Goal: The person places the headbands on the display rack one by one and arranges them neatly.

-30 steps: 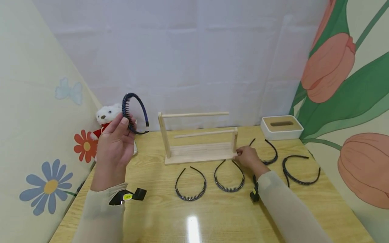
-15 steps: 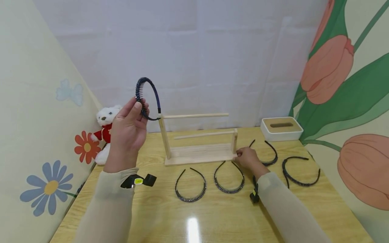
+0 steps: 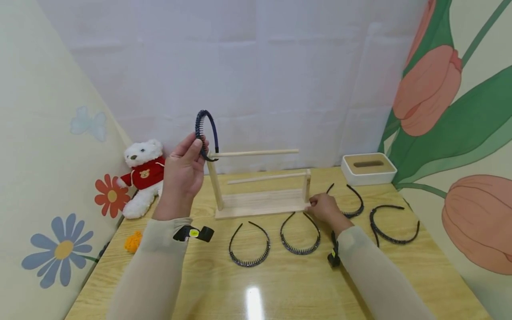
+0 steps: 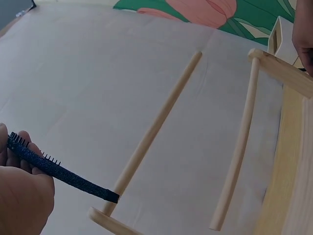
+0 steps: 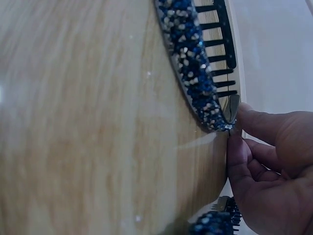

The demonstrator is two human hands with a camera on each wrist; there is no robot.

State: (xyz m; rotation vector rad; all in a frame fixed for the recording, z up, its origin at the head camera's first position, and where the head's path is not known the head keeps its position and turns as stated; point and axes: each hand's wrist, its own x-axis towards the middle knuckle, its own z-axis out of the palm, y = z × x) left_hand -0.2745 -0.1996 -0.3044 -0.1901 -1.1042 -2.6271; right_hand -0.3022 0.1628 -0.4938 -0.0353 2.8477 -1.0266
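In the head view my left hand [image 3: 186,166] pinches a dark blue toothed headband [image 3: 198,126] upright between thumb and fingers. Its lower end overlaps the left end of the upper bar [image 3: 256,153] of a pale wooden stand [image 3: 260,203]; whether they touch I cannot tell. From the left wrist, the headband's glittery band [image 4: 73,182] crosses in front of that bar's base. My right hand [image 3: 326,208] grips the right corner of the stand's base, thumb and curled fingers at its edge. A headband [image 5: 190,58] lies close to those fingers in the right wrist view.
Two headbands, one on the left [image 3: 249,262] and one on the right [image 3: 300,250], lie before the stand. More lie right of my right hand, including one headband [image 3: 394,239]. A white box [image 3: 370,178], a teddy bear [image 3: 146,175] and an orange object [image 3: 133,242] are also on the table.
My left hand has carried the headband rightward from before the teddy bear to the left end of the upper bar, rising then dipping slightly. The right hand stays at the base corner.
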